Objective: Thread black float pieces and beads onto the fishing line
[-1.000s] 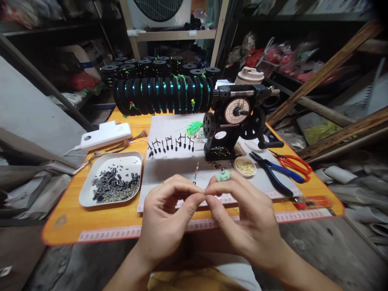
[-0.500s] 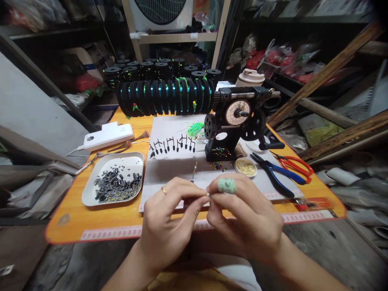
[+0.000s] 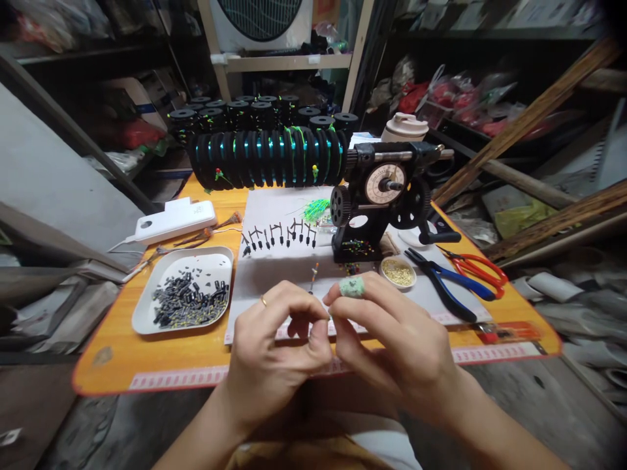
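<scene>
Fingertips pinched, my left hand (image 3: 281, 349) wears a thin gold ring and meets my right hand (image 3: 396, 336) above the front edge of the white board (image 3: 294, 274). My right hand, with green tape round one finger, is also closed at the fingertips. Whatever they grip is too small to make out. Just beyond them a small float-like piece (image 3: 314, 274) stands on the board. Several black pieces with thin stems (image 3: 279, 235) form a row farther back. A small bowl of gold bits (image 3: 398, 272) lies beyond my right hand.
A white tray of dark small parts (image 3: 142, 307) lies left, near a white power strip (image 3: 176, 220). The black winding machine (image 3: 360, 228) carries a row of spools (image 3: 267, 156). Blue-handled pliers (image 3: 443, 281) and red-handled pliers (image 3: 477, 267) lie right.
My left thumb and index finger have curled into a rounder pinch. The taped finger of my right hand has shifted left and slightly up.
</scene>
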The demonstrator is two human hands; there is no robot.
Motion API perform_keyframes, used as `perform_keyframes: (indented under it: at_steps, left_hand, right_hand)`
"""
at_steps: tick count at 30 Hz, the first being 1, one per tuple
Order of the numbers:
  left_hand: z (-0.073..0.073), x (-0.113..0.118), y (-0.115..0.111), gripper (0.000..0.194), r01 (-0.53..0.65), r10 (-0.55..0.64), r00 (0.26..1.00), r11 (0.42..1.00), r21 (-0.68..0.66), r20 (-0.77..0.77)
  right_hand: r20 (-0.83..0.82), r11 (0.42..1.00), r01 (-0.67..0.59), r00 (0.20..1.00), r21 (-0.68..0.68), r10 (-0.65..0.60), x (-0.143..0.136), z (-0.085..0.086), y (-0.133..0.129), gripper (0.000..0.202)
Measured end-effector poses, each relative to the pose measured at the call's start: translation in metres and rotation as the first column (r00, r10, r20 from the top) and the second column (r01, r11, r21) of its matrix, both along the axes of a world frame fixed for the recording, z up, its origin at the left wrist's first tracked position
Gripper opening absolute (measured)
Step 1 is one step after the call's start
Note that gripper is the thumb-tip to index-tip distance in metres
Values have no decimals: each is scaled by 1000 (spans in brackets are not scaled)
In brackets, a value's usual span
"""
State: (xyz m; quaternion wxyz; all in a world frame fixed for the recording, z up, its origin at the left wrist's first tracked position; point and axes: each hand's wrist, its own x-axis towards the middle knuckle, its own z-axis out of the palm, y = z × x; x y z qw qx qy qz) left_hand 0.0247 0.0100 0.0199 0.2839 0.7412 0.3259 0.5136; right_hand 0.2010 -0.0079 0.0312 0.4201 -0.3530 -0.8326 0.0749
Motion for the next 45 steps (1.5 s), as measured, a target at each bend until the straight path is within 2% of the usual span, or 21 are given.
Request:
perform_keyframes:
  at_steps: [2, 4, 6, 9, 11, 13, 15, 18, 20, 26, 31, 33, 37, 40, 45]
  left_hand:
    - [0, 4, -1, 20, 90, -37, 980, 960, -265, 198]
    - [-2, 6, -1, 14, 263, -74, 913, 859, -440, 401]
    - [-5, 6, 0, 9, 405, -92, 836, 768, -496, 541]
    - [-8, 6, 0, 9, 473, -80, 784, 718, -510, 615]
    - [-8, 7, -2, 8, 458, -58, 781, 729, -508, 622]
    - [-6, 9, -5, 8, 411, -33, 794, 765, -496, 607]
    - [-6, 11, -8, 10, 306, -6, 842, 829, -468, 540]
    - [-10, 12, -14, 16, 121, 20, 928, 929, -351, 373]
    - [-14, 12, -18, 19, 82, 14, 945, 957, -278, 326]
    - [-18, 5, -24, 19, 83, 10, 941, 962, -259, 338]
    - [-14, -5, -23, 27, 32, 10, 988, 964, -264, 154]
    - [-12, -7, -21, 32, 12, -4, 999, 980, -198, 39]
    - [-9, -10, -16, 23, 14, -5, 992, 997, 73, -124]
    - [-14, -11, -17, 28, -15, 35, 991, 988, 151, -129]
    - [-27, -11, -25, 32, -83, 83, 997, 993, 80, 0]
  right_hand:
    - [28, 1000, 13, 1000, 18, -14, -1, 0, 3, 16]
    - [27, 999, 17, 999, 40, -18, -2, 0, 5, 17]
    - [-5, 997, 28, 1000, 67, -28, -3, -1, 5, 18]
    - [-75, 990, 77, 995, 114, -69, -6, -3, 2, 23]
    - [-111, 985, 114, 989, 130, -100, -9, -5, -2, 25]
    - [-154, 982, 147, 980, 121, -128, -13, -8, -6, 27]
    - [-212, 982, 169, 966, 85, -148, -15, -10, -9, 29]
    - [-269, 983, 184, 948, 18, -172, -18, -14, -13, 27]
    - [-293, 980, 200, 936, -14, -195, -18, -15, -15, 22]
    - [-302, 971, 213, 924, -108, -236, -16, -18, -19, 17]
    - [-284, 974, 189, 934, -127, -218, -16, -16, -21, 15]
    - [-274, 975, 184, 938, -121, -211, -16, -15, -22, 14]
    - [-266, 978, 169, 944, -122, -196, -17, -15, -23, 14]
    - [-282, 973, 163, 937, -166, -205, -18, -17, -24, 14]
    - [-396, 917, 55, 891, -394, -223, -21, -21, -26, 13]
